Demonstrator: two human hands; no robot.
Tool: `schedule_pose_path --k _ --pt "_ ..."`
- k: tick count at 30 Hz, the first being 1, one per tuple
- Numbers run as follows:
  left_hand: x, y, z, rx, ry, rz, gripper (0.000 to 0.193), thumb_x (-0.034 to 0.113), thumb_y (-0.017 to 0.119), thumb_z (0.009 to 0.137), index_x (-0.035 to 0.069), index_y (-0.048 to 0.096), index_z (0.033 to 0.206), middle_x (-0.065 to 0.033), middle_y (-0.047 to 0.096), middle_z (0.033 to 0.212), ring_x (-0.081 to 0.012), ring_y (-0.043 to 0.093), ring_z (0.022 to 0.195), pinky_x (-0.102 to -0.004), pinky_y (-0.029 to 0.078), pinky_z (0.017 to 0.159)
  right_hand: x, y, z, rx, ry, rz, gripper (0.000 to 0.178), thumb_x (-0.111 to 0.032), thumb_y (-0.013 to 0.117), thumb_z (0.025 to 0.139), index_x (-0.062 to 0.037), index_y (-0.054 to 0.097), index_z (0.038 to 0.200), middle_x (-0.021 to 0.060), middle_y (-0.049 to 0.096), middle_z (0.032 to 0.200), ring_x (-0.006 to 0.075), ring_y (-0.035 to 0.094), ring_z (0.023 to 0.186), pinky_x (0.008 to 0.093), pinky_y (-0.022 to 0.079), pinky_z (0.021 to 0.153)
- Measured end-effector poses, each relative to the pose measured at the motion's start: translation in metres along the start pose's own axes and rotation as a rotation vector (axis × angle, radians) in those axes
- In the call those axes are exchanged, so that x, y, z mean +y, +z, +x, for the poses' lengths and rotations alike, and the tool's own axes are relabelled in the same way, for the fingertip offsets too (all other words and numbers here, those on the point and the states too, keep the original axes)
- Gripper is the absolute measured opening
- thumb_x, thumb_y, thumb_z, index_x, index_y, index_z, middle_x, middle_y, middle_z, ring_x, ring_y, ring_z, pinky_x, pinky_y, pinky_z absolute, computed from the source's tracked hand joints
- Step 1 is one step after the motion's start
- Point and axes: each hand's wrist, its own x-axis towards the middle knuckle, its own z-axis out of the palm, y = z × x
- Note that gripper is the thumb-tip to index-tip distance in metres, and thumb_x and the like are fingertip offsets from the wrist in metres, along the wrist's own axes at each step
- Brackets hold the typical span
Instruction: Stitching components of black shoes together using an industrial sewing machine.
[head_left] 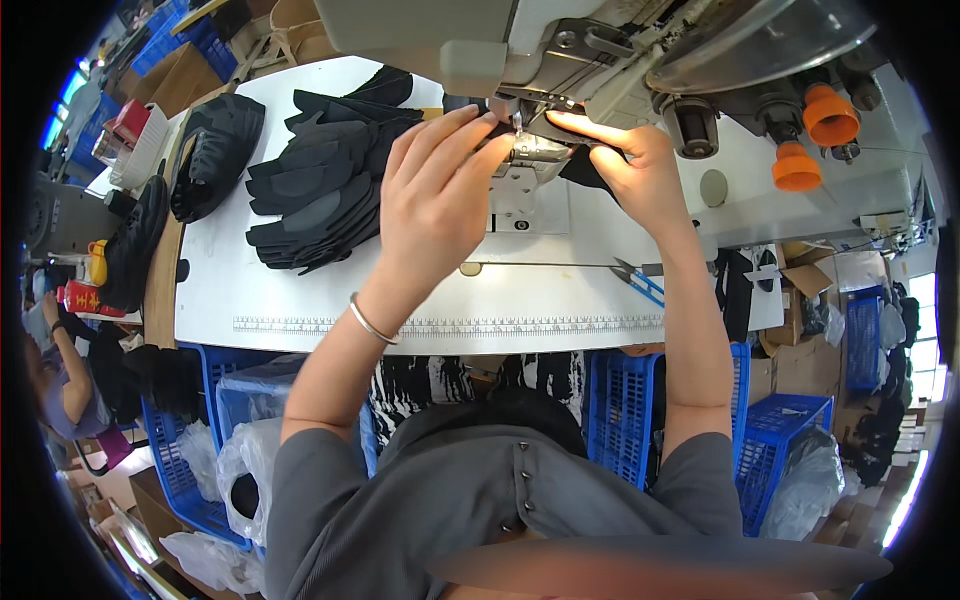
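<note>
Both my hands are at the needle of a sewing machine (518, 122), under its lit head. My left hand (435, 200), with a bangle on the wrist, has its fingertips and thumb closed at the edge of a black fabric piece by the presser foot. The right hand (640, 175) pinches the same black fabric piece (586, 172) between thumb and stretched forefinger, just right of the needle. Much of this piece is hidden by my fingers and the machine. Left of my left hand lies a fanned stack of black shoe-upper pieces (320, 190).
Blue thread snips (640, 282) lie right of the machine, near a ruler strip (450, 326) along the front edge. Black shoes (215, 155) stand at left. Blue crates (620, 410) flank my lap below the table. A co-worker's arm (68, 350) shows far left.
</note>
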Motion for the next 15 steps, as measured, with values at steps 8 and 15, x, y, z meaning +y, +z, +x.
schedule_pose_path --k 8,15 --pt "0.026 0.002 -0.051 0.065 -1.173 -0.991 0.047 0.037 0.045 0.114 0.001 0.064 0.137 -0.0097 0.064 0.137 -0.0197 0.057 0.129 -0.0358 0.035 0.118 -0.006 -0.004 -0.002 -0.075 0.079 0.077 0.052 0.002 0.052 0.083 -0.0116 0.077 0.126 0.0037 0.062 0.069 0.0048 0.041 0.059 0.0248 0.034 0.057" --pt "-0.022 0.016 0.006 0.500 -1.462 -1.782 0.038 0.037 0.060 0.108 0.004 0.069 0.124 -0.0064 0.071 0.122 -0.0181 0.059 0.122 -0.0339 0.040 0.113 0.047 0.031 0.009 0.011 0.073 0.344 0.042 0.003 0.056 0.094 -0.0006 0.070 0.133 0.0098 0.077 0.117 0.0140 0.066 0.113 0.0292 0.046 0.103"
